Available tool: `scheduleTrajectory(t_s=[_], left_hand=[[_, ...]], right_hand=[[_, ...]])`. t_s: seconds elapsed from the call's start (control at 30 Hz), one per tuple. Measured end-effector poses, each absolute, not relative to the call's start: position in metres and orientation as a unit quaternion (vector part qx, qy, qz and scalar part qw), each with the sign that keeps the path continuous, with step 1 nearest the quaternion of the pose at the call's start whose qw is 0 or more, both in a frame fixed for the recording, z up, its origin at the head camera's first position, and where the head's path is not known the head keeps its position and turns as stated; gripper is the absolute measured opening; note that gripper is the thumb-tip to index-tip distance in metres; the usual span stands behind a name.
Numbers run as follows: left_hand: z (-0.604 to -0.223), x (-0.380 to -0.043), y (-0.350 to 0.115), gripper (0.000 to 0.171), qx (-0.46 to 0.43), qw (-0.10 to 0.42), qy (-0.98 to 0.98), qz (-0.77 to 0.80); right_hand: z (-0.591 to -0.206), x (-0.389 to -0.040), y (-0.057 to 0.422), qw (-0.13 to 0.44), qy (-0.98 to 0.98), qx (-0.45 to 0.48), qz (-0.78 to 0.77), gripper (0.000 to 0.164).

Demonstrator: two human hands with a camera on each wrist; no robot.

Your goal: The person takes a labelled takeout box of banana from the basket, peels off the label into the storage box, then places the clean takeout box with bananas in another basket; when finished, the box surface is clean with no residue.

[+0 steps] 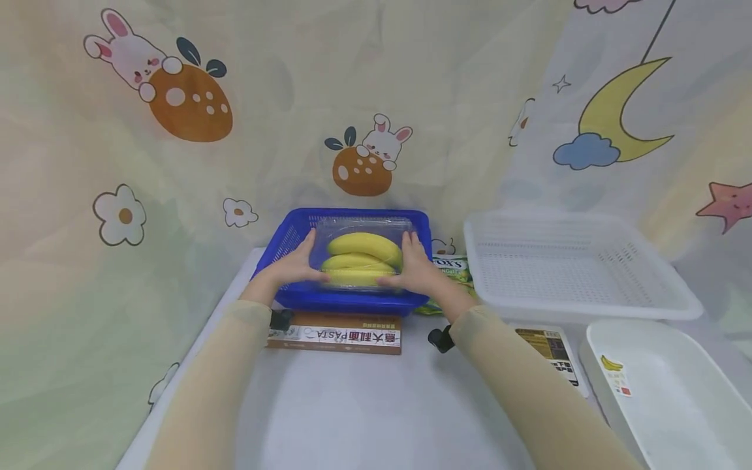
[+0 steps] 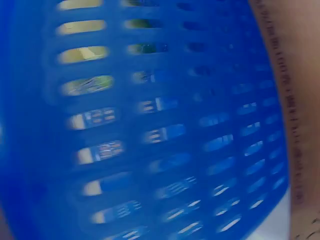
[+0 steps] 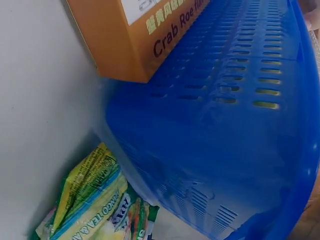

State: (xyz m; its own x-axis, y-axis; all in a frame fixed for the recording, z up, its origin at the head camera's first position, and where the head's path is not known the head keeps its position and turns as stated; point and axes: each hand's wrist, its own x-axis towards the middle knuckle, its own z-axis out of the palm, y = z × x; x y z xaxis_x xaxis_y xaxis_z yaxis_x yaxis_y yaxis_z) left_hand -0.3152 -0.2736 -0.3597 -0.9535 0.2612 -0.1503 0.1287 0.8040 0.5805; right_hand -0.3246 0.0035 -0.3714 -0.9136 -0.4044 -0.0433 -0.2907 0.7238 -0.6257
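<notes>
Cartoon rabbits, a moon and stars cover the cloth hung behind my white table (image 1: 352, 405). Toward the far middle of the table sits a blue basket (image 1: 346, 301), and inside it lies a clear box of bananas (image 1: 361, 258), its long axis running left to right, straight ahead of me.

My left hand (image 1: 296, 264) presses against the left end of the box and my right hand (image 1: 414, 267) against the right end. The fingers of both lie fairly straight along the sides, so my grip is a squeeze between two flat hands, not a curl round anything. Both hands are equally near, one at each end of the long axis.

Just on the near side of the basket, touching or almost touching its wall, lies a pasta box (image 1: 335, 334). A green snack packet (image 3: 95, 200) is tucked beside the basket's right near corner. Farther right stands a white basket (image 1: 587, 300), with a white tray (image 1: 658, 398) nearer me and a printed card (image 1: 552, 352) between them. The left wrist view shows only blurred blue slats.
</notes>
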Motion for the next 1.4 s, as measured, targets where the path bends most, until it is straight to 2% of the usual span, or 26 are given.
scheduleTrajectory(t_s=[0.7, 1.4], left_hand=[[-0.373, -0.320, -0.284, 0.103, 0.072, 0.134, 0.944, 0.294], [-0.385, -0.322, -0.277, 0.104, 0.067, 0.138, 0.947, 0.282]], right_hand=[[-0.369, -0.333, -0.018, 0.182, 0.929, -0.160, -0.280, 0.120], [-0.377, -0.333, -0.018, 0.204, 0.930, -0.129, -0.276, 0.123]])
